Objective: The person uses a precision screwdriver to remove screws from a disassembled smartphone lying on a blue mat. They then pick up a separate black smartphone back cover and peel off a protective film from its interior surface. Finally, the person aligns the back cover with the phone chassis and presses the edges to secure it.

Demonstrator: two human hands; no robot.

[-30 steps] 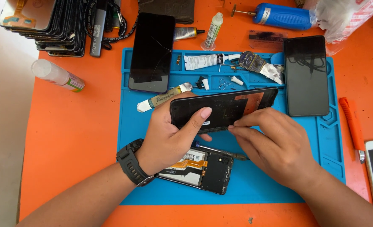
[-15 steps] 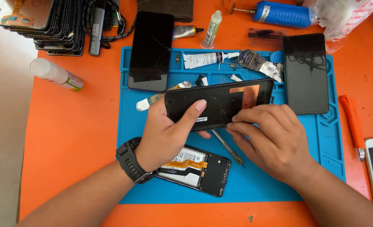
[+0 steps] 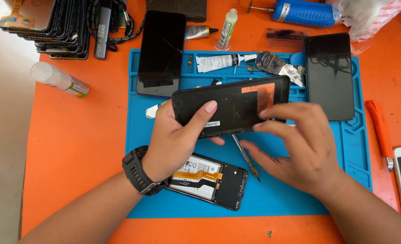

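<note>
Compared with half a second ago, I see the black plastic phone back cover lifted a little higher and turned flatter toward the camera, and my right hand has come off the thin metal screwdriver, which now lies loose on the blue silicone repair mat under the cover's lower edge. Starting at the left, the clear plastic bottle with a green label lies on the orange table, well apart from the mat. My left hand, black watch on the wrist, is closed round the cover's left end, thumb across its inner face and fingers curled behind it. Below it the opened black phone with exposed battery and orange ribbon cable rests on the mat, partly under my wrist. The mat's shallow trays along its top edge hold a white glue tube and small metal parts I can't make out. My right hand is half open, its fingertips touching the cover's right end without gripping it. Further right, a black glass phone screen lies on the mat's corner, and an orange utility knife sits just off the mat's edge. Bare mat lies open along the bottom right; the top edge is crowded.
</note>
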